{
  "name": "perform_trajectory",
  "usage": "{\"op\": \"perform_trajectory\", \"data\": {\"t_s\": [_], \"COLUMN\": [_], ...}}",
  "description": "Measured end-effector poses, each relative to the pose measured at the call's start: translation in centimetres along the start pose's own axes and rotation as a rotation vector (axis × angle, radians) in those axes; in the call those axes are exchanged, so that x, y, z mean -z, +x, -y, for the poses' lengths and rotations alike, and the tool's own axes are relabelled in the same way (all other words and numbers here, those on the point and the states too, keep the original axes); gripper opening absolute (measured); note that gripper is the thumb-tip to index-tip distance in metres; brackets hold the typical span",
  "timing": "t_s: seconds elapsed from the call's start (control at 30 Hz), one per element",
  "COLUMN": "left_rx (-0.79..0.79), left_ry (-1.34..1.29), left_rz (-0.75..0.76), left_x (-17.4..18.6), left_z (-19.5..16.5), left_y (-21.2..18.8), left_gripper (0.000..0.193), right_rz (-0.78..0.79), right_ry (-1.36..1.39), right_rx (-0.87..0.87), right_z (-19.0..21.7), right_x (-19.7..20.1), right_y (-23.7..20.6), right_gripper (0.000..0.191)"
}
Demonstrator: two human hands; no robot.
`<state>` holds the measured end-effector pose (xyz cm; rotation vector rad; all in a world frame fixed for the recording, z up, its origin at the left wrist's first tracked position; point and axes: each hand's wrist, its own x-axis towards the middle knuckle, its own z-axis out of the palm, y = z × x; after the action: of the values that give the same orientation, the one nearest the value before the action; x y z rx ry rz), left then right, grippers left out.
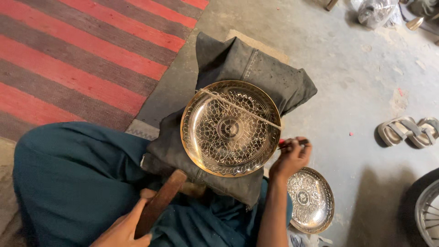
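A round brass plate (230, 128) with an engraved pattern lies on a dark grey cloth cushion (249, 66) in front of me, with a thin cord stretched across its upper part. My right hand (290, 158) is closed on a thin metal tool with a red end, just off the plate's right rim. My left hand (123, 228) grips a brown wooden mallet (160, 201) below the plate's lower left edge. My lap is covered in teal cloth (73, 178).
A second, smaller engraved plate (311, 200) rests on the concrete floor to the lower right. A red and grey striped rug (77, 55) lies at the left. A pair of sandals (408, 131) sits at the right, a wheel rim (427, 212) at the bottom right.
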<state>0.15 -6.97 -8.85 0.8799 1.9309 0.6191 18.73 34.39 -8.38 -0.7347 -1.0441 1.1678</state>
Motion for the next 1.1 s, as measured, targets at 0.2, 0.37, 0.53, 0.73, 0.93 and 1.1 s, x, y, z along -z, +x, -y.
{"op": "perform_trajectory", "data": {"t_s": [0.2,0.37,0.53,0.73,0.93,1.1], "left_rx": [-0.175,-0.451,-0.435,-0.538,-0.759,-0.799], "left_ry": [-0.059,0.069,0.113,-0.090,-0.046,-0.064], "left_rz": [-0.539,-0.754,-0.715,-0.681,-0.615,-0.581], "left_x": [4.5,6.1,5.3,8.7,12.4,12.7], "left_z": [-8.3,-14.5,-15.5,-16.4,-18.1,-18.0], "left_y": [1.3,5.0,7.7,10.8,12.7,12.7], "left_gripper": [0.039,0.028,0.023,0.016,0.019,0.024], "right_rz": [0.424,0.491,0.580,0.482,0.585,0.551], "right_ry": [-0.368,-0.437,-0.298,-0.442,-0.297,-0.090], "right_rx": [0.138,-0.150,-0.222,-0.234,-0.259,-0.567], "right_z": [-5.2,-4.9,-4.5,-4.6,-3.3,-2.7], "right_x": [-0.3,-0.1,0.0,-0.5,-1.3,-1.2], "right_y": [-1.6,-2.2,-3.1,-2.8,-3.0,-3.9], "right_gripper": [0.012,0.013,0.018,0.012,0.013,0.018]}}
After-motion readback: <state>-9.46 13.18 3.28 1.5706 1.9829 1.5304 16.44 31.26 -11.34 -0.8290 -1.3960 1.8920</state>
